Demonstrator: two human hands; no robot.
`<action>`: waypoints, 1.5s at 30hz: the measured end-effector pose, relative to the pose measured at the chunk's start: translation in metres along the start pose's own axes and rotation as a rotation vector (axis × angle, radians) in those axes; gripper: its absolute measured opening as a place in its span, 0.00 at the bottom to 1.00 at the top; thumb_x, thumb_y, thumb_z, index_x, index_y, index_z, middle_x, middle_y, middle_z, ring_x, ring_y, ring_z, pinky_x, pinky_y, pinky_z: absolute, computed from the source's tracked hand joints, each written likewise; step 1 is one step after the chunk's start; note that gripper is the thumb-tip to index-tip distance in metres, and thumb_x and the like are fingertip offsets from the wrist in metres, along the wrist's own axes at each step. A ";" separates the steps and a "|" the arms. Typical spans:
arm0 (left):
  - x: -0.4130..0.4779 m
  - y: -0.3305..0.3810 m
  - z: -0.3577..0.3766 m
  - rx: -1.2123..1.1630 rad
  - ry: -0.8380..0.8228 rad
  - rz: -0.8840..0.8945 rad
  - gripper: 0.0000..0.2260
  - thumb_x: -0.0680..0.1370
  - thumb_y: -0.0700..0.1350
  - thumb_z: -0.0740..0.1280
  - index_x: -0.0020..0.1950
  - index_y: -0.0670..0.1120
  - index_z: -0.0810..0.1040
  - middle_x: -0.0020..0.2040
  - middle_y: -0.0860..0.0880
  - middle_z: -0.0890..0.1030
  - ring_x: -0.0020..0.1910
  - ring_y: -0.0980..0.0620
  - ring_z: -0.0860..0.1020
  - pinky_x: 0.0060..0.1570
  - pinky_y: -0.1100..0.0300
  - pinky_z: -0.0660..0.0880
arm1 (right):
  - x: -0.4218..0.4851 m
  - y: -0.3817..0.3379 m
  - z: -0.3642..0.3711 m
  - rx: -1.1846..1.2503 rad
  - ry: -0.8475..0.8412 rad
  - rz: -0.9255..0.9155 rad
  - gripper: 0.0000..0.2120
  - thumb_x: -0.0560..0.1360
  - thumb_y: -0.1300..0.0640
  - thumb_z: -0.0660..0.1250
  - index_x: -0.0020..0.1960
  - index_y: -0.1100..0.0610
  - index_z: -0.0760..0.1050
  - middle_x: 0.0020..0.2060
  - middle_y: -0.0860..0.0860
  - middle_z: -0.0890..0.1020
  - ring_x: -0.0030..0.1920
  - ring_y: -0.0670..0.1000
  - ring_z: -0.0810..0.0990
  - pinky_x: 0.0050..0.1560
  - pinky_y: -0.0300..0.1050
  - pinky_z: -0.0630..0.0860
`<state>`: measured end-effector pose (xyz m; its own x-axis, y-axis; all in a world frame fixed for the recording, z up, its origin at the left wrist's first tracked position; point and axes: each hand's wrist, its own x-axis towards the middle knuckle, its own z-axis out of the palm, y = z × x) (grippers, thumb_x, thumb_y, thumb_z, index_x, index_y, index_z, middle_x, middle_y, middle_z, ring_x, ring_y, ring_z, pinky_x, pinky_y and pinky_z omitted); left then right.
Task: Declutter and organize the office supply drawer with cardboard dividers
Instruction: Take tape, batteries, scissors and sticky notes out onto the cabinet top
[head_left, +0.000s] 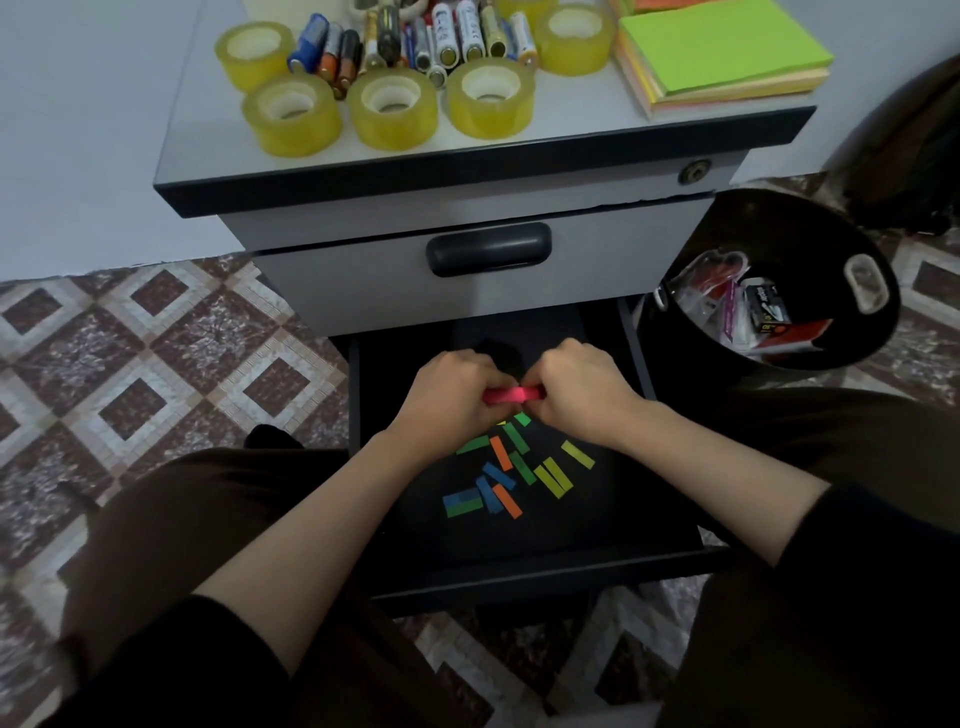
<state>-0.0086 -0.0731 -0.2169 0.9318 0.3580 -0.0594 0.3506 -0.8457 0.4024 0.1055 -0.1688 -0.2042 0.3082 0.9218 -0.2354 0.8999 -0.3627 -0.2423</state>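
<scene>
Both hands, knuckles up, fingers curled: left hand (457, 395) and right hand (582, 389) pinch the two ends of one pink bundle (511, 395), apparently a thin stack of paper flags, held level just above the floor of the open drawer (519, 582).

Item, beneath the grip: loose paper strips (511, 470), flat, narrow, matte; green, orange, blue, yellow. They lie scattered and partly overlapping on the dark drawer floor.

Item, drawer: black, smooth, shallow-walled, pulled out low; the closed upper drawer (488, 249) is grey with a dark moulded handle.

Item, cabinet top (571, 124): five tape rolls (392, 106), glossy translucent yellow on white cores; batteries (447, 41), cylindrical, heaped together; sticky-note pads (722, 47), square, stacked, lime green uppermost.

Item, bin (810, 228): black, round, beside the cabinet, holding wrappers and small boxes.

Progress, as judged: emptying and discarding look nearly finished; strips remain to gather. No cardboard dividers in view; fitting them and returning supplies remain.
</scene>
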 end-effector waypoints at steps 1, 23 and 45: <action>-0.001 0.001 0.000 0.003 -0.006 -0.012 0.13 0.76 0.50 0.67 0.59 0.50 0.80 0.50 0.50 0.80 0.52 0.52 0.75 0.52 0.60 0.69 | -0.002 0.000 0.000 0.004 0.001 0.002 0.08 0.76 0.55 0.65 0.48 0.55 0.82 0.37 0.51 0.79 0.40 0.51 0.79 0.38 0.43 0.75; -0.011 -0.009 -0.007 0.005 0.004 -0.210 0.21 0.73 0.51 0.70 0.64 0.48 0.75 0.54 0.50 0.79 0.52 0.54 0.76 0.49 0.63 0.70 | -0.001 -0.006 -0.003 0.040 0.010 -0.020 0.10 0.78 0.53 0.62 0.53 0.55 0.80 0.43 0.51 0.81 0.43 0.51 0.79 0.41 0.41 0.72; -0.008 -0.009 -0.004 0.136 -0.071 -0.098 0.11 0.76 0.50 0.66 0.56 0.50 0.79 0.50 0.53 0.78 0.52 0.55 0.74 0.53 0.62 0.66 | 0.008 -0.002 0.005 0.039 0.015 -0.011 0.10 0.77 0.55 0.63 0.53 0.57 0.80 0.43 0.52 0.80 0.43 0.51 0.79 0.41 0.42 0.74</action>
<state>-0.0196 -0.0669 -0.2163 0.8952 0.4165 -0.1586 0.4449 -0.8556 0.2645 0.1043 -0.1612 -0.2100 0.3031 0.9275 -0.2187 0.8905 -0.3574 -0.2816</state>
